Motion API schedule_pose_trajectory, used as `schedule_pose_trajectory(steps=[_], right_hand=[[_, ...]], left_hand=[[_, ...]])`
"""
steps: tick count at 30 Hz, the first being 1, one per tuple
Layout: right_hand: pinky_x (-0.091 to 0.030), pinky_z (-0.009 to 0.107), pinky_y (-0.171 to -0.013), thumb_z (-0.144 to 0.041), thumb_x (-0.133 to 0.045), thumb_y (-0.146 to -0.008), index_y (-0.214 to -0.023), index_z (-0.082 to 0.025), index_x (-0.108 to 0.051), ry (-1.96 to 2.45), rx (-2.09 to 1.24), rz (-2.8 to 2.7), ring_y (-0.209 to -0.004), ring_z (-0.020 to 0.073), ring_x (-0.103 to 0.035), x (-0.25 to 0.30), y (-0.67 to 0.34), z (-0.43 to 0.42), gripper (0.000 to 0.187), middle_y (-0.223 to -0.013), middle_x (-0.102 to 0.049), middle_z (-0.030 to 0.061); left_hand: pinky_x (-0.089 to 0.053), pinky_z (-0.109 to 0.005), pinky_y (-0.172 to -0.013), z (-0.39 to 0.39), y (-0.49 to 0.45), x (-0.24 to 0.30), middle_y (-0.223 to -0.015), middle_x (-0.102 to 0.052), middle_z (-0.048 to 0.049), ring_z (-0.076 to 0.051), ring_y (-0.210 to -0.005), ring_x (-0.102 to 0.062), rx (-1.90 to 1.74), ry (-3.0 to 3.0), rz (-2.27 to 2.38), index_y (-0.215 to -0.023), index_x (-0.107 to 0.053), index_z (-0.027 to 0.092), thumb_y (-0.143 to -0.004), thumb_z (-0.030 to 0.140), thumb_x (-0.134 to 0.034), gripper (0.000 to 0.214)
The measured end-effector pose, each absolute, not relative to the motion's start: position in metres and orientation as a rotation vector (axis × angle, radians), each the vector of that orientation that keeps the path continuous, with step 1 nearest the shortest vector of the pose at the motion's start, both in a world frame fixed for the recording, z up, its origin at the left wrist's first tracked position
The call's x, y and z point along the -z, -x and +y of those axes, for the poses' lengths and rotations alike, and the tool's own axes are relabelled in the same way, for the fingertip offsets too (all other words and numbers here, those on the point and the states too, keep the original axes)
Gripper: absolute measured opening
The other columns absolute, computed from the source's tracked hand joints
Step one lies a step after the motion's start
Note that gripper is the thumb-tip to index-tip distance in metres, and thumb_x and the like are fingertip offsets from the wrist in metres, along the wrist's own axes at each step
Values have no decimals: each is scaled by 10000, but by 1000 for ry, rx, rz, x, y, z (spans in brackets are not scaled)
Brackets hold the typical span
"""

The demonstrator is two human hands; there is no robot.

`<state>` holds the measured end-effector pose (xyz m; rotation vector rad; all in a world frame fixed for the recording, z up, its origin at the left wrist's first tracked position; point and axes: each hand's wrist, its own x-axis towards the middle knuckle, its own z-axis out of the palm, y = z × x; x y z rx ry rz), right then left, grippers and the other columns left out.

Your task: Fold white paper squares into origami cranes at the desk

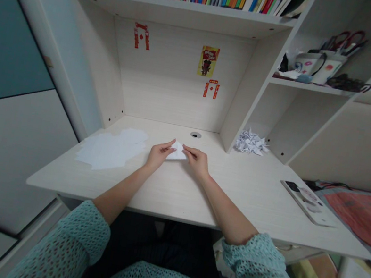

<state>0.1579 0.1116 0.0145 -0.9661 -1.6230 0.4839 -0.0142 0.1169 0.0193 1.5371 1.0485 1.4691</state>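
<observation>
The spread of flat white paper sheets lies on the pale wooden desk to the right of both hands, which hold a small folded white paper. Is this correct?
No: the head view shows the spread of flat white paper sheets on the pale wooden desk to the left of the hands. The left hand and right hand do hold the small folded white paper.

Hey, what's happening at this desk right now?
A person sits at a pale desk with both hands on one small white paper. The left hand pinches its left edge and the right hand its right edge. The piece looks partly folded. A spread of loose white sheets lies to the left, untouched. A heap of small folded white pieces sits at the back right, under the shelf.
</observation>
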Motion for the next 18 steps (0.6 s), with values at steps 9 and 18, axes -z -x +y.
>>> schedule_pose_trajectory(steps=[9, 18], right_hand=[[-450, 279, -594, -437, -590, -757, -974, -212, -714, 993, -562, -1541, -646, 174, -597, -17, -156, 110, 336, -893, -714, 67], [-319, 229, -406, -535, -693, -605, -611, -123, -665, 1023, -1072, -1355, -388, 88, -409, -14, -137, 110, 414, -423, -504, -9]], left_hand=[[-469, -327, -869, 115, 14, -22, -1085, -673, -71, -207, -941, -620, -1464, -1500, 1044, -1143, -614, 154, -682, 309, -692, 492], [-462, -352, -914, 117, 8, -15, -1131, -650, -76, -207, -990, -611, -1561, -1265, 1028, -1181, -585, 149, -693, 299, -686, 520]])
